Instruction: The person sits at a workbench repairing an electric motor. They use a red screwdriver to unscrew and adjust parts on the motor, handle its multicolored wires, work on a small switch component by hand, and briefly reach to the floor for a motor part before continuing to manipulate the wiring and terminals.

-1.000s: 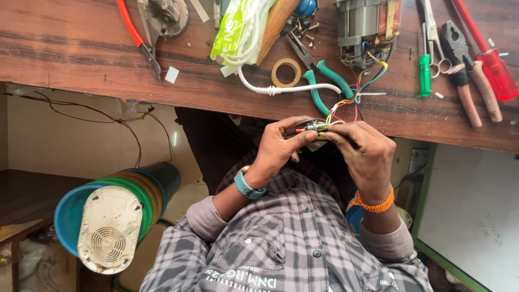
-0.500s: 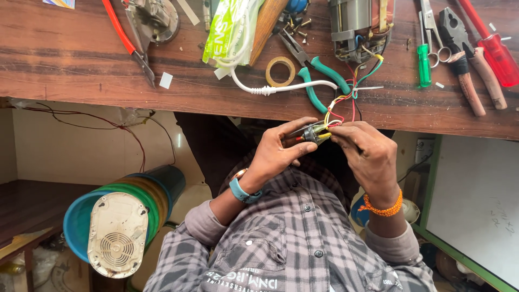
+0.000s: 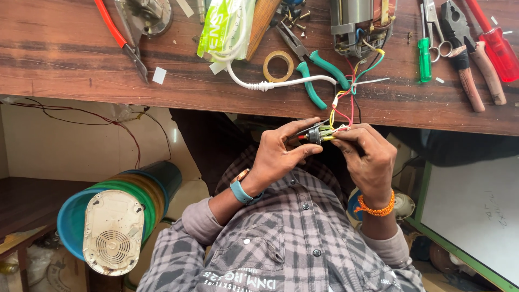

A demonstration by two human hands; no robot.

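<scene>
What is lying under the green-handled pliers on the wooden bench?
Under the green-handled pliers a white cord crosses beneath one handle on the wooden bench. Small screws sit by the pliers' head; whatever lies beneath the head itself is covered.

At the far edge of your wooden bench, a green and white plastic packet lies crumpled with a white cord across it. Left of it sits a small white square label. Your checked shirt carries a sewn patch label on its chest pocket.
</scene>
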